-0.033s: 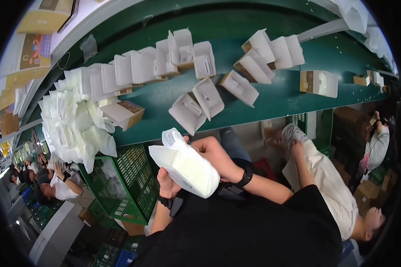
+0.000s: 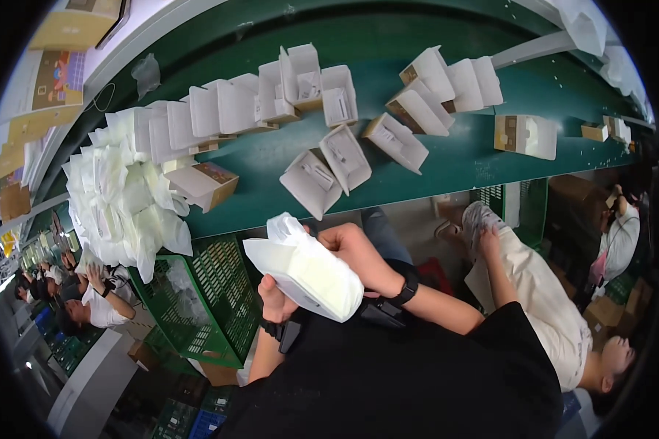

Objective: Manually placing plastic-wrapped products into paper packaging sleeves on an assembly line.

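A white, soft, plastic-wrapped package (image 2: 318, 282) is held in front of my chest, its crinkled loose end pointing away from me. My left hand (image 2: 277, 298) grips it from the left and below, the thumb at its side and the other fingers mostly hidden. Against its right upper side, my right hand (image 2: 355, 252) is closed with bent fingers; the fingertips are partly hidden behind the wrapping. Just beyond, open cartons with white inner flaps (image 2: 310, 184) stand on the green work surface (image 2: 256, 186), some with small white items inside. A heap of similar white packages (image 2: 128, 208) lies to the left.
A row of open cartons (image 2: 234, 102) runs along the far side. More stand at the right, including a lone carton (image 2: 526, 137). A green plastic crate (image 2: 198, 307) sits below the table's left edge. A co-worker in light trousers (image 2: 534, 293) is at my right.
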Demonstrator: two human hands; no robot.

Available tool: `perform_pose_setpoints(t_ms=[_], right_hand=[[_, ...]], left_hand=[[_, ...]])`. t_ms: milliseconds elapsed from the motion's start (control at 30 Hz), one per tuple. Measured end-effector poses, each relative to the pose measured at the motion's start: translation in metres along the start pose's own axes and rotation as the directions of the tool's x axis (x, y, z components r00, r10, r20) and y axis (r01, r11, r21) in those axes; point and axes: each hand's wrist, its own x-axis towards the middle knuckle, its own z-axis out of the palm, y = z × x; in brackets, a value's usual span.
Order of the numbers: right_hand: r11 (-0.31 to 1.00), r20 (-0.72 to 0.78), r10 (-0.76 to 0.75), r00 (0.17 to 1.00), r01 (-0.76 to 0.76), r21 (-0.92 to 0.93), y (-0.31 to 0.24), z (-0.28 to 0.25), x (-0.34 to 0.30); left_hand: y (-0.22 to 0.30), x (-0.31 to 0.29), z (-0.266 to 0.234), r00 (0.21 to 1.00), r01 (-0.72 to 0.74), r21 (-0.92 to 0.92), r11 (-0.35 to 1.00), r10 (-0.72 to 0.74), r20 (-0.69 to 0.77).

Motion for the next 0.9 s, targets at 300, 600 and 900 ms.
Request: perform_pose_setpoints(t_ms=[300, 600, 900], right_hand=[[0.668, 0.234, -0.458, 0.858, 0.505, -0.546, -0.045, 0.054, -0.008], [0.967, -0.066, -0.183, 0.981, 0.168, -0.194, 0.002, 0.023, -0.034], [0.526, -0.295, -0.748, 0.595, 0.260, -0.809, -0.022, 0.028, 0.030]], left_hand=[[0.051, -0.024, -0.034, 0.997, 0.023, 0.179, 0.983, -0.009, -0.081], [0.073, 0.019, 0.001, 0.992, -0.111, 0.573, 0.812, 0.059, 0.108], [0.027, 0.134, -0.016, 0.946, -0.006, 0.999, 0.045, 0.323, -0.009]])
